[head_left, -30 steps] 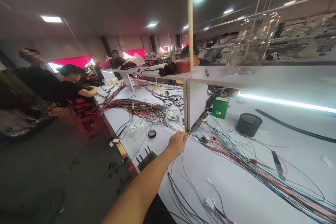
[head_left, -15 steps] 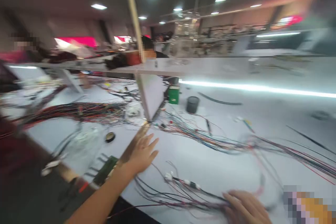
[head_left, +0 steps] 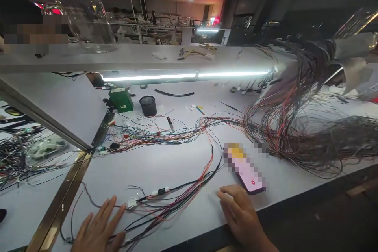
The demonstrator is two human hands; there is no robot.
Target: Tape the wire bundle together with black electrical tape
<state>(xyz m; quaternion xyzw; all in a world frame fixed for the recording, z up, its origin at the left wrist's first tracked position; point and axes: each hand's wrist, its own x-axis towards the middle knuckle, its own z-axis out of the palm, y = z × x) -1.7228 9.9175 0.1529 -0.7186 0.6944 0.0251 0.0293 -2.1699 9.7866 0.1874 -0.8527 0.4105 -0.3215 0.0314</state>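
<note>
My left hand [head_left: 99,230] lies flat and open on the white bench near the front edge, fingers spread beside a bundle of black and red wires [head_left: 174,201] with small white connectors [head_left: 132,203]. My right hand [head_left: 240,216] rests palm down and open on the bench, just in front of a phone [head_left: 245,169] lying on the surface. Neither hand holds anything. The wire bundle runs between the two hands and back toward a long multicoloured harness [head_left: 177,134].
A green box [head_left: 121,99] and a black mesh cup [head_left: 147,105] stand at the back under a lit shelf [head_left: 165,61]. A large tangle of wires [head_left: 298,126] hangs at the right. A glass jar [head_left: 81,12] sits on the shelf. A metal strip [head_left: 60,204] divides the benches at left.
The view has swung right along the bench. My left hand came back from the divider post to the front edge and lies flat; my right hand now rests by the phone.
</note>
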